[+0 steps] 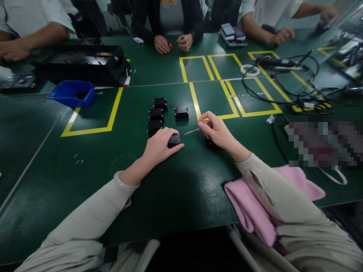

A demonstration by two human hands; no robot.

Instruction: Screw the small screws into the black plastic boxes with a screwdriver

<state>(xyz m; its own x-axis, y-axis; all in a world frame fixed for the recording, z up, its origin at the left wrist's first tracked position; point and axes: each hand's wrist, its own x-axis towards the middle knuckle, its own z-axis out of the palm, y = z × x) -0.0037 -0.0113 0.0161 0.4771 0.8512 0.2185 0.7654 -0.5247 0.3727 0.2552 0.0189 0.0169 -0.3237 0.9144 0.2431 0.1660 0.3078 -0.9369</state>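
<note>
My left hand (161, 145) grips a small black box (174, 141) against the green table. Pinched in the fingers of my right hand (212, 128) is a screwdriver (190, 132), its thin metal shaft pointing left so that the tip meets the box's upper right side. Beyond my left hand stand several similar black boxes, one of them (160, 104) at the far end of a short column. Another black box (181, 112) sits a little to the right of that column. Beneath my right hand a dark object (210, 142) is mostly hidden.
A blue scoop-shaped bin (72, 93) and a long black tray (82, 64) stand at the left. Small screws (78, 161) lie on the left. Black cables (279, 100) coil at the right, near a white tape roll (250, 70). A pink cloth (249, 204) lies under my right forearm. Co-workers sit opposite.
</note>
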